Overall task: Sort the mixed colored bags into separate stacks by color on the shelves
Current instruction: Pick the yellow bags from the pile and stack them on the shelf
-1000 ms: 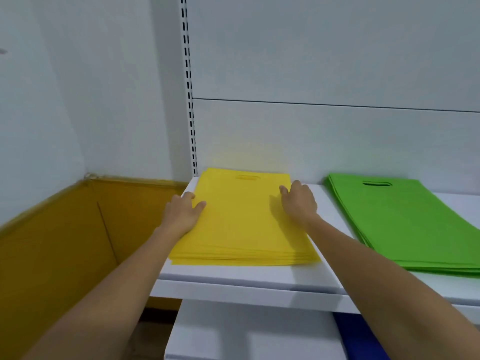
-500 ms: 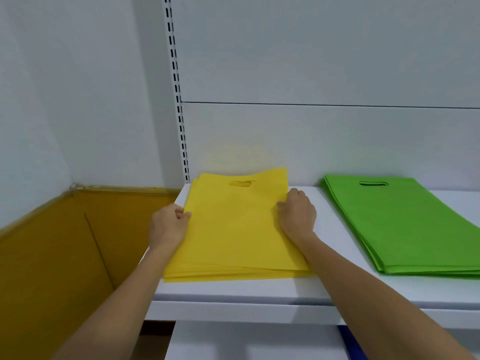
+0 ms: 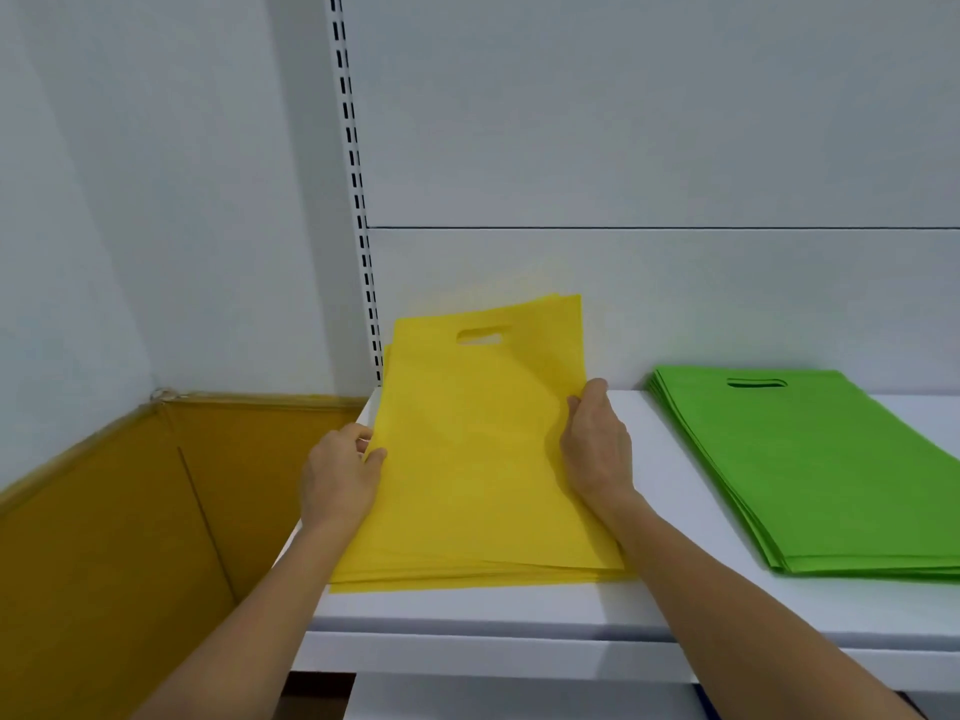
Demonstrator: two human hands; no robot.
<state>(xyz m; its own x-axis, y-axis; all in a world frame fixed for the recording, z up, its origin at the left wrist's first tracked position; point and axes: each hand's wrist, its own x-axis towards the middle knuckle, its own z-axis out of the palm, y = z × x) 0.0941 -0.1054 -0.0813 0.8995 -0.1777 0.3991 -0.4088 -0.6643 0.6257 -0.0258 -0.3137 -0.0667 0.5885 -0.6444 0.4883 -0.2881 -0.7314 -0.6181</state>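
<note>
— While I stand in front of the white shelf [image 3: 649, 610], both my hands are on the yellow bags [image 3: 478, 459]. My left hand [image 3: 340, 475] grips the left edge of the pile, with the thumb on top and the other fingers under the edge. My right hand [image 3: 597, 449] grips the right edge in the same way, closed on the bags.

— Do the yellow bags lie flat?

— Not completely. The near end of the pile rests on the shelf, close to its front edge. The far end, the one with the cut-out handle [image 3: 483, 336], is lifted and stands up in front of the white back panel [image 3: 675, 293]. How many bags of the pile I lift, I cannot tell. The near edges are a little fanned out, not exactly in line.

— And the other colour?

— The green bags [image 3: 815, 470] lie flat in their own pile on the same shelf, to the right of the yellow ones. The two piles are apart, and a strip of bare shelf is between them. My right hand is over this strip, at the edge of the yellow pile.

— What is on the left?

— A brown cardboard box [image 3: 119, 537] stands just beside the shelf, open at the top. The slotted metal rail [image 3: 356, 200] goes up the wall behind the left corner of the yellow pile.
</note>
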